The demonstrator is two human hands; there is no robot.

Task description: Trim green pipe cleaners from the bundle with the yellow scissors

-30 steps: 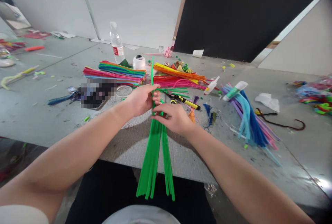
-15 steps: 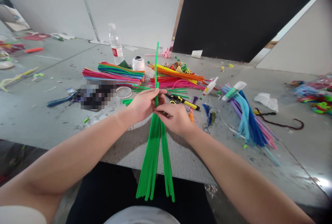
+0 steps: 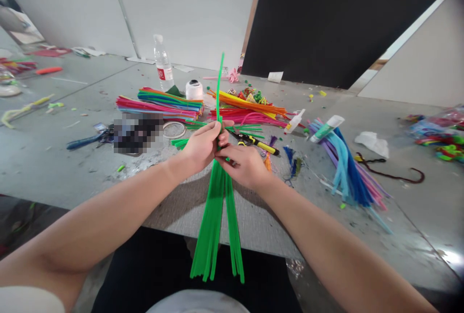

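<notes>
A bundle of green pipe cleaners [image 3: 213, 216] hangs from my hands over the table's front edge, fanned into a wider left part and a narrower right part. My left hand [image 3: 206, 143] is wrapped round its top end. One green stem [image 3: 219, 81] sticks up above the fingers, leaning slightly right. Just below and to the right, my right hand [image 3: 241, 161] pinches the bundle, its fingertips touching those of my left hand. The gripped part is mostly hidden by fingers. Yellow-black pliers [image 3: 266, 147] lie behind my right hand.
Coloured stem bundles [image 3: 163, 105] lie behind my hands, beside a plastic bottle [image 3: 164, 69] and a white spool [image 3: 194, 91]. Orange and red stems [image 3: 250, 105] lie centre back. Blue and purple stems [image 3: 348, 168] with a tube [image 3: 327, 128] are right. A tape ring [image 3: 174, 130] lies left.
The upright stem's tip has shifted slightly up and right. My left hand's fingers have moved a little on the bundle. Both hands keep their hold.
</notes>
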